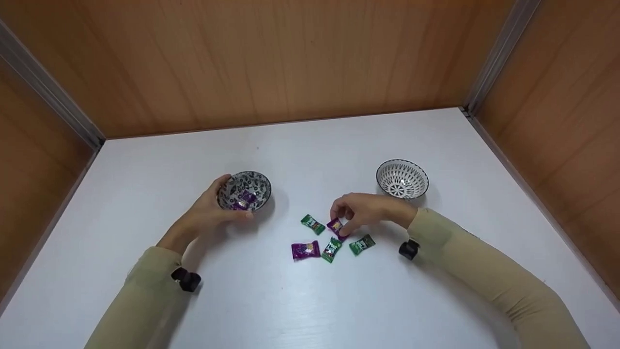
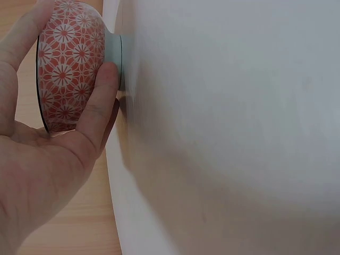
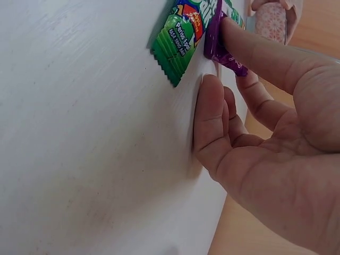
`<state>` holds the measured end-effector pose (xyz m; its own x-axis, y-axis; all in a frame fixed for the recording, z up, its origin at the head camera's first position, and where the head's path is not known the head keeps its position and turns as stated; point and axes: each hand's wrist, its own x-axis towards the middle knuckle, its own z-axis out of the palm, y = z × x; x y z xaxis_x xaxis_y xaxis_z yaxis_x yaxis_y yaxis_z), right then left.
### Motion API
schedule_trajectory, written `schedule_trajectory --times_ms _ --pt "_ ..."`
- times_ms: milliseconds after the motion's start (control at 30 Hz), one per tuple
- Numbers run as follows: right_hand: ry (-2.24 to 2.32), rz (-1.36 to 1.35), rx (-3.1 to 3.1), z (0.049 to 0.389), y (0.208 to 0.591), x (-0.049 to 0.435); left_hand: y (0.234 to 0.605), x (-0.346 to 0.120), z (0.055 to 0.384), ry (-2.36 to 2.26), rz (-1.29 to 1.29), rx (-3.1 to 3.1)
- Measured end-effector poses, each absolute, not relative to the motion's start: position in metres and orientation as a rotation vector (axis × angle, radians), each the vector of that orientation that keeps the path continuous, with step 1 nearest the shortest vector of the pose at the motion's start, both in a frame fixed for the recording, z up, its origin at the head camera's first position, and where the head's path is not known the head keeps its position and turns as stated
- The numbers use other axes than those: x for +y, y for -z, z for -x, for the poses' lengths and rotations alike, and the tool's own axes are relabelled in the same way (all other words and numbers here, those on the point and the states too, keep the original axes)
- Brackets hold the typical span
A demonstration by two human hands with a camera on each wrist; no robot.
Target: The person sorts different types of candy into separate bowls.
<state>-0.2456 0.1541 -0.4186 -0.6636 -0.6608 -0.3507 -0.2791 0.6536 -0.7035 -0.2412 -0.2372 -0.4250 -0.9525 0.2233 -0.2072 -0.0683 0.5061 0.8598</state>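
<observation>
My left hand grips a small bowl, its thumb along the near rim and its fingers round the left side. Inside, the bowl has a dark floral pattern; its outer wall is red with white flowers. Purple wrapped candies lie in it. Right of there, my right hand pinches a purple wrapped candy between thumb and fingers, low over the table. The right wrist view shows the thumb against this purple wrapper, next to a green candy.
Green candies and another purple candy lie around the right hand on the white table. A second bowl, white with dark dashes, stands behind the right wrist. Wooden panels enclose the back and sides.
</observation>
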Motion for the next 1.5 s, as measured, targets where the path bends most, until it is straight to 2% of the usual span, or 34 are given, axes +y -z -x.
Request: schedule_trajectory --times_ms 733,1067,1500 --pt "1.034 0.647 2.226 0.249 0.417 0.156 0.423 -0.234 0.242 -1.380 -0.134 2.477" --pt "1.431 0.498 2.095 0.258 0.406 0.156 0.425 -0.233 0.245 -1.416 -0.136 2.457" --pt "1.532 0.466 2.075 0.262 0.397 0.148 0.424 -0.234 0.246 -1.419 -0.150 2.455"
